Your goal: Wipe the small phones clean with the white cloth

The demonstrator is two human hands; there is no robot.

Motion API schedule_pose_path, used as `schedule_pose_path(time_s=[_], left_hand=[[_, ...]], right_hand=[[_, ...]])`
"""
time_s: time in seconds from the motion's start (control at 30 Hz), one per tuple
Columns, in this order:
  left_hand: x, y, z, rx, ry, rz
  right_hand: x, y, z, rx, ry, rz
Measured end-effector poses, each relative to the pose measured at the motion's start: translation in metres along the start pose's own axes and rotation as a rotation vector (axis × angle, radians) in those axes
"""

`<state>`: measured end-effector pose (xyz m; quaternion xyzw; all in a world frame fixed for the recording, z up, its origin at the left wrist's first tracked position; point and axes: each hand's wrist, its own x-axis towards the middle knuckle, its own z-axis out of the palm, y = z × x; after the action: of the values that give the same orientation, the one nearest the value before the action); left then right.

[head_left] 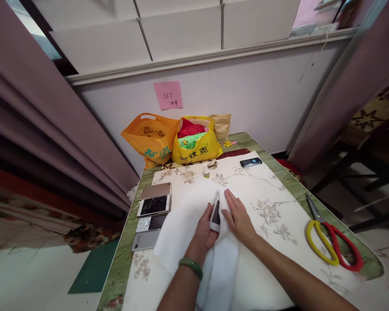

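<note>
My left hand (205,229) is closed around a smartphone (215,218) with a white frame and dark screen, held upright and tilted. Beside the phone's right edge, my right hand (240,216) presses on a white cloth (181,224), its fingers bent round the fabric. The cloth spreads under both hands and hangs down toward me. To the left lie a gold phone (155,191), a white phone with a cracked-looking screen (154,205), a keypad phone (150,223) and a silver phone (145,240).
Large scissors (324,242) with yellow and red handles lie at the right edge. A black phone (251,162) is farther back. A small bottle (206,172) stands ahead of the cloth. Orange (152,134) and yellow (197,151) bags stand against the wall.
</note>
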<state>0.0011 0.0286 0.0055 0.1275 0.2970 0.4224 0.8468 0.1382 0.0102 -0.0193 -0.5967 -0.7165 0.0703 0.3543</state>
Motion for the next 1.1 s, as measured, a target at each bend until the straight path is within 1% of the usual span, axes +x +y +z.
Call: schedule_pose_path(time_s=[0.03, 0.1, 0.2, 0.3, 0.37, 0.5, 0.57, 0.6, 0.67, 0.8, 0.87, 1.0, 1.1], left_hand=[[-0.001, -0.001, 0.001, 0.032, 0.001, 0.026], [-0.003, -0.003, 0.002, 0.109, -0.006, 0.12], [-0.007, -0.008, 0.004, 0.283, 0.004, 0.253], [-0.011, -0.011, 0.006, 0.521, 0.049, 0.304], [-0.012, -0.01, 0.009, 0.724, 0.056, 0.349], [-0.015, -0.001, 0.019, 1.25, -0.009, 0.463], [-0.016, 0.004, 0.024, 1.436, -0.037, 0.462], [-0.016, 0.006, 0.027, 1.489, -0.043, 0.445], [-0.016, 0.006, 0.03, 1.509, -0.028, 0.433], [-0.017, -0.001, 0.032, 1.339, 0.124, 0.554], [-0.016, -0.007, 0.033, 1.266, 0.186, 0.602], [-0.013, -0.019, 0.037, 1.153, 0.269, 0.669], [-0.009, -0.028, 0.043, 1.033, 0.362, 0.724]], right_hand=[[0.001, 0.002, 0.0, 0.076, 0.045, 0.044], [0.002, 0.005, -0.003, 0.221, 0.125, 0.12], [0.004, 0.006, -0.011, 0.378, 0.173, 0.183], [0.005, 0.007, -0.016, 0.503, 0.178, 0.232], [0.005, 0.008, -0.018, 0.585, 0.17, 0.249], [0.007, 0.012, -0.017, 0.687, 0.117, 0.235], [0.008, 0.013, -0.016, 0.708, 0.115, 0.218], [0.009, 0.014, -0.015, 0.718, 0.12, 0.221], [0.009, 0.015, -0.013, 0.76, 0.12, 0.261], [0.007, 0.017, -0.007, 0.909, 0.082, 0.406], [0.007, 0.018, -0.005, 0.944, 0.094, 0.448], [0.008, 0.017, -0.004, 0.945, 0.153, 0.486], [0.008, 0.013, -0.006, 0.95, 0.135, 0.47]])
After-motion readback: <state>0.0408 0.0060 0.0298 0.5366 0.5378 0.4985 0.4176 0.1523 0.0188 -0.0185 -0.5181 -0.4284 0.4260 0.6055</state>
